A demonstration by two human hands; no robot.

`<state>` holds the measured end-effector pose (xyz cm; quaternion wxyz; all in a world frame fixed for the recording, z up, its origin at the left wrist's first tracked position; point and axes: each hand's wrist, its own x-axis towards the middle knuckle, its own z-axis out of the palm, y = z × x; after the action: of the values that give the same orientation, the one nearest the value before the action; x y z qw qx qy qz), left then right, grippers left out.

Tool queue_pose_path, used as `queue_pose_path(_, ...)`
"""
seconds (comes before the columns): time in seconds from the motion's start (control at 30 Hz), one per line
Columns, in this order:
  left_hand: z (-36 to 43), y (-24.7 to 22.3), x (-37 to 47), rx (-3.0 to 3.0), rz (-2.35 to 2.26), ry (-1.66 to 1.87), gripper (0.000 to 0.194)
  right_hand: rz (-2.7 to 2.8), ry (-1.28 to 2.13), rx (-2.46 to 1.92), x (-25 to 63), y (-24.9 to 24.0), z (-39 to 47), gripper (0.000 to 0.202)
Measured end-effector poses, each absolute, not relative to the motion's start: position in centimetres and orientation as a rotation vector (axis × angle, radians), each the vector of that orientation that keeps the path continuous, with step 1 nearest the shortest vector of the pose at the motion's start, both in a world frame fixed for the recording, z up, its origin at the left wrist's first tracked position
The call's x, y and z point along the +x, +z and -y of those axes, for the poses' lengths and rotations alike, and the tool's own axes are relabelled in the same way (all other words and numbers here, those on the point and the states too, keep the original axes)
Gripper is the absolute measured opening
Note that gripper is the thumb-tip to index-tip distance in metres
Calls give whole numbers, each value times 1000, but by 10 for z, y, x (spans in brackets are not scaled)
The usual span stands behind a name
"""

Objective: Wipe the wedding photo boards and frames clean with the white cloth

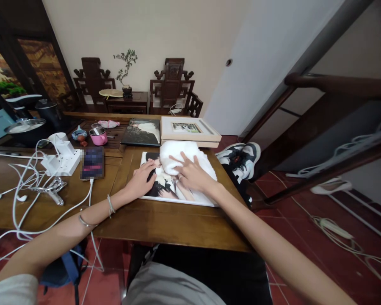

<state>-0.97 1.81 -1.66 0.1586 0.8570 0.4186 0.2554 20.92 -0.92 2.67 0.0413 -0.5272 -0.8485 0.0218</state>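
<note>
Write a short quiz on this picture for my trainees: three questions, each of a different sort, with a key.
1. Multiple choice: what is directly under the right hand?
a) a pink cup
b) a white cloth
c) a shoe

2. True or false: the left hand rests at the left edge of the large photo print.

3. Fill the gap: against the far wall, the small potted tree stands between two dark wooden ____.

Key: 1. b; 2. true; 3. chairs.
</note>
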Motion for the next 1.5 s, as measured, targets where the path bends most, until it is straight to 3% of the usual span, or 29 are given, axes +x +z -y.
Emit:
queue_pose_path(0.33, -14, -11, -6, 2447, -1215, 689, 42, 2728, 183, -1282, 222, 28, 132, 33)
queue_pose_path(0.77, -15, -13, -8, 2451, -1223, 699, 39, 2501, 102, -1704, 261, 27, -23, 45)
queue_pose_path(1.17, -12, -12, -6, 2438, -1216, 723, 40, 2694, 163, -1307, 244, 20, 147, 27)
queue_pose_path(1.5, -13, -11, -8, 2466, -1194, 693, 41, 2594, 137, -1598, 228, 34, 12, 45)
